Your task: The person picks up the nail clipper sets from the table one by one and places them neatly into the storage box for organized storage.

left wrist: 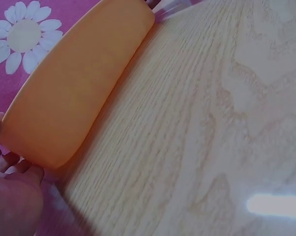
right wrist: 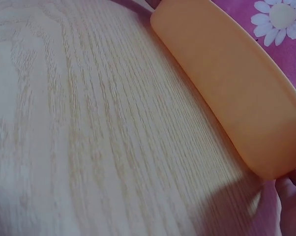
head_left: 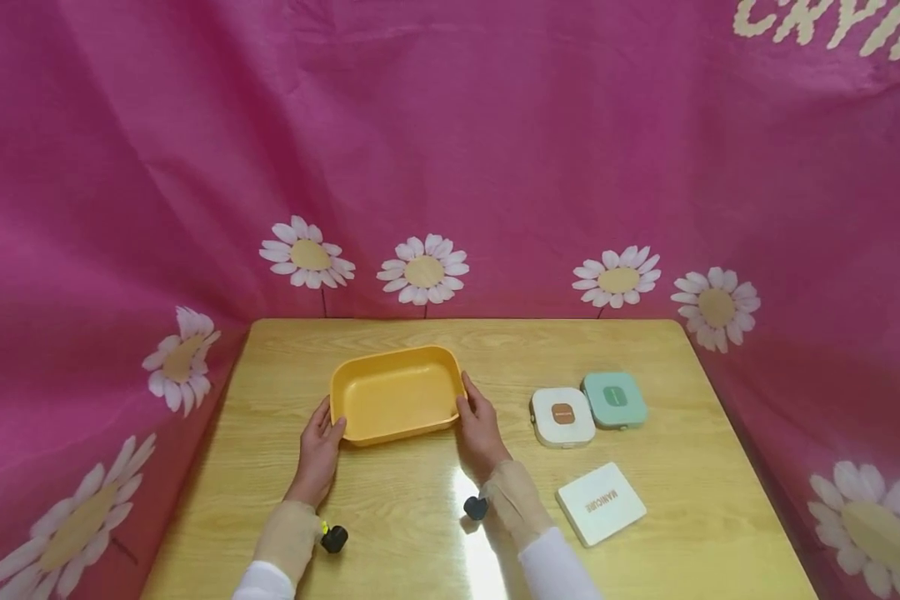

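A shallow yellow plastic basin [head_left: 399, 397] with rounded corners is near the back left of the table, nothing inside it. My left hand [head_left: 319, 450] grips its left end, thumb at the rim and fingers against the outer wall. At the opposite end, my right hand [head_left: 483, 429] holds it the same way. The left wrist view shows the basin's long outer side [left wrist: 81, 83] close over the wood, with the left fingers curled at its near corner. In the right wrist view, right fingers [right wrist: 288, 189] touch the bottom corner of the wall.
Right of the basin sit a white square case [head_left: 546, 427] with a brown label and a mint-green case [head_left: 632, 410] beside it. A white box marked MANICURE [head_left: 602, 518] lies nearer me. Pink flowered cloth [head_left: 495, 167] surrounds the wooden table [head_left: 397, 533].
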`<state>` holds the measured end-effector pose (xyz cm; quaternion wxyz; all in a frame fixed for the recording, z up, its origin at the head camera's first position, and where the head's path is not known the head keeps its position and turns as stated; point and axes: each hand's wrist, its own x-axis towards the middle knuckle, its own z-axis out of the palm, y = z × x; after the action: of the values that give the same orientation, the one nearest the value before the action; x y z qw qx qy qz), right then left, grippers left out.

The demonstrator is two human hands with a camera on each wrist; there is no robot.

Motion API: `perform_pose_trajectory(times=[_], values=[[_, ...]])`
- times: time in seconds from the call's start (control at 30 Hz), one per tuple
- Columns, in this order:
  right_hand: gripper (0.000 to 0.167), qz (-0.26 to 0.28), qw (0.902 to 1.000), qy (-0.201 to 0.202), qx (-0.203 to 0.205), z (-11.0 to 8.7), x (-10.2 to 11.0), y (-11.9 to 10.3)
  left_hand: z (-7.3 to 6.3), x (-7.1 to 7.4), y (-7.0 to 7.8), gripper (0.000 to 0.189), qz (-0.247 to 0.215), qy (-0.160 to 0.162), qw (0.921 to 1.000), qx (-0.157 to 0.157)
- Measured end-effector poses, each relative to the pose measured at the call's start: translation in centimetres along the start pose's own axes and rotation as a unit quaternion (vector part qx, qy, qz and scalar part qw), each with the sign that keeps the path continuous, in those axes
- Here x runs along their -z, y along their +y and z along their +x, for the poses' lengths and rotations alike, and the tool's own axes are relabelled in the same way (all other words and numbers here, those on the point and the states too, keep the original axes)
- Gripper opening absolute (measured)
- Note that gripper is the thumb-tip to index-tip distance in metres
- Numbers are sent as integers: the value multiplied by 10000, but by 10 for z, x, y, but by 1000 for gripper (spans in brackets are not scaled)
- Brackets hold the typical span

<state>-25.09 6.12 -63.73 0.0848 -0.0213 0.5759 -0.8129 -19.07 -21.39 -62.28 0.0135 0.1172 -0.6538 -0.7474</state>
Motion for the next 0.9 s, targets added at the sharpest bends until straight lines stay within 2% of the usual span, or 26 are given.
perform_pose_trajectory(times=[0.17, 0.33, 0.47, 0.6, 0.73, 0.9], values=[[57, 86, 10000, 31, 33, 1, 5, 2, 8, -4, -2, 63, 116, -21, 9999, 59], [58, -61, 9999, 118, -8, 5, 13, -2, 17, -13, -2, 63, 151, -81, 9998, 84], [57, -688, 9971, 221, 222, 15, 23, -8, 26, -23, 1, 66, 152, -166, 9997, -121], [57, -1395, 9893, 322, 287, 19, 33, -11, 30, -30, 1, 64, 128, -194, 9994, -242], [56, -1717, 9842, 336, 277, 17, 36, -12, 32, -32, -1, 60, 198, -194, 9992, -275], [57, -1496, 9879, 363, 188, 19, 37, -10, 38, -33, -3, 62, 307, -186, 9988, -335]])
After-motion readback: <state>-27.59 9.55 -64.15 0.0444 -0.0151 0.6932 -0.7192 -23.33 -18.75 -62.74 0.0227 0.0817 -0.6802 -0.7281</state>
